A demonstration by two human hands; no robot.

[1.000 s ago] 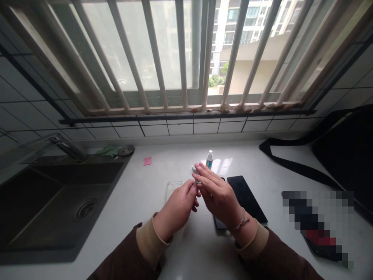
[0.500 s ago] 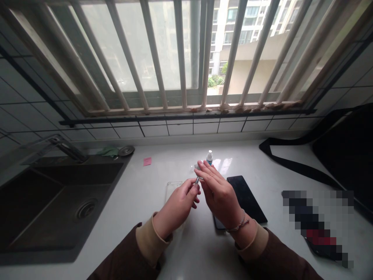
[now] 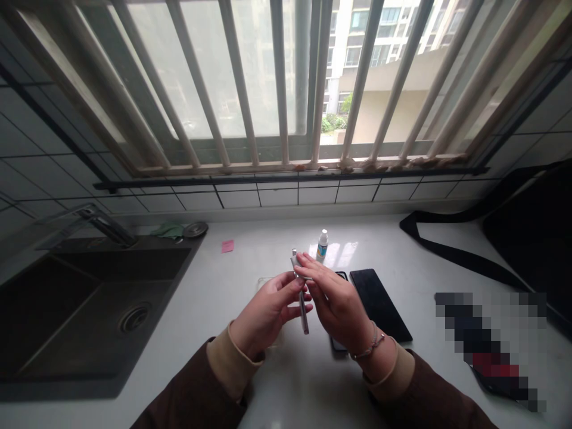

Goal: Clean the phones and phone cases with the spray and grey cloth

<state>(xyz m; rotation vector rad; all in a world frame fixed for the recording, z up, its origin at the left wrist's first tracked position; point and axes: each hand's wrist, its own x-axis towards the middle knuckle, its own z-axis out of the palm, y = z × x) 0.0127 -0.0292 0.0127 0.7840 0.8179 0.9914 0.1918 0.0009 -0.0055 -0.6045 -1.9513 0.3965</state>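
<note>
A slim silver-edged phone [image 3: 304,313] is held upright above the counter, seen almost edge-on. My left hand [image 3: 268,304] is closed on it from the left, thumb on the near edge and fingers behind. My right hand [image 3: 330,298] lies along its other face, fingers together and straight, with a small pale cloth [image 3: 294,263] pressed beneath the fingertips. The phone's right face is hidden. Under my left hand lies a clear phone case [image 3: 263,280], mostly covered. A small white bottle [image 3: 322,244] with a blue label stands just beyond my right fingers.
A black tablet-like slab [image 3: 379,304] lies right of my right hand, beside a black-rimmed flat thing [image 3: 342,276] partly hidden. A pink note [image 3: 227,246] is at the back left. The sink [image 3: 111,387] is left; a black strap [image 3: 447,250] and bag [image 3: 536,226] are right.
The phone has turned and more of its edge now shows below my hands. My left fingers have spread along it. My right hand has shifted slightly downward, uncovering the bottle.
</note>
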